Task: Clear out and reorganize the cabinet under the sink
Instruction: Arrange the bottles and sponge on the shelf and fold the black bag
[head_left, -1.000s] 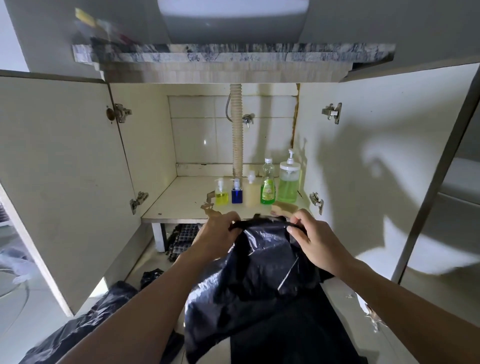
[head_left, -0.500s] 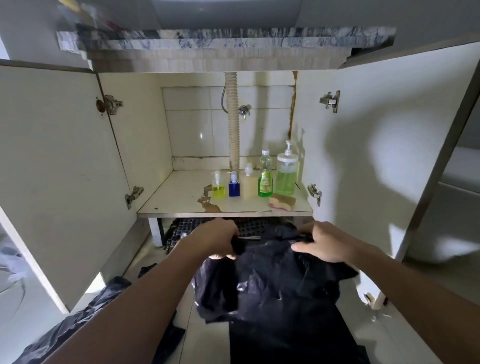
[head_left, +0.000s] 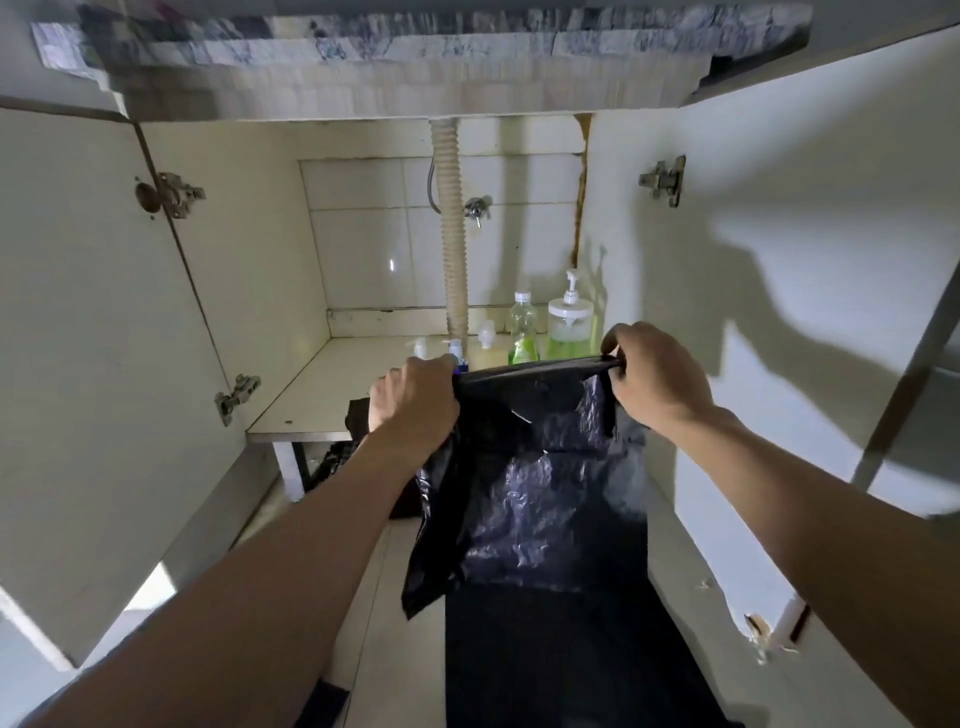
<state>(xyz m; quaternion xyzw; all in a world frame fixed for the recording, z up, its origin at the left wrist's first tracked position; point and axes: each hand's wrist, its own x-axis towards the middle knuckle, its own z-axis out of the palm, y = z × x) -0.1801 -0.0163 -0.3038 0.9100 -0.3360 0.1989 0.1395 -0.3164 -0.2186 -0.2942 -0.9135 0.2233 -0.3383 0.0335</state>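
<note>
Black plastic bag (head_left: 524, 499): held stretched in front of the open cabinet shelf (head_left: 322, 395), its top edge pinched between closed fingers of the left hand (head_left: 415, 400) and right hand (head_left: 657, 374). Behind the bag, on the shelf by the drain hose (head_left: 451, 234), a pump dispenser (head_left: 570, 317) and a green-liquid bottle (head_left: 523, 332) are stood upright.

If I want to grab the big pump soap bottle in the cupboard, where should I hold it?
Probably best to hold the pump bottle round its wide round body, coming from the front, over the shelf edge. The thin pump on top could wobble or squirt. The clear bottle stands close on its left and the cabinet wall is on its right, so keep your grip low and snug.
</note>
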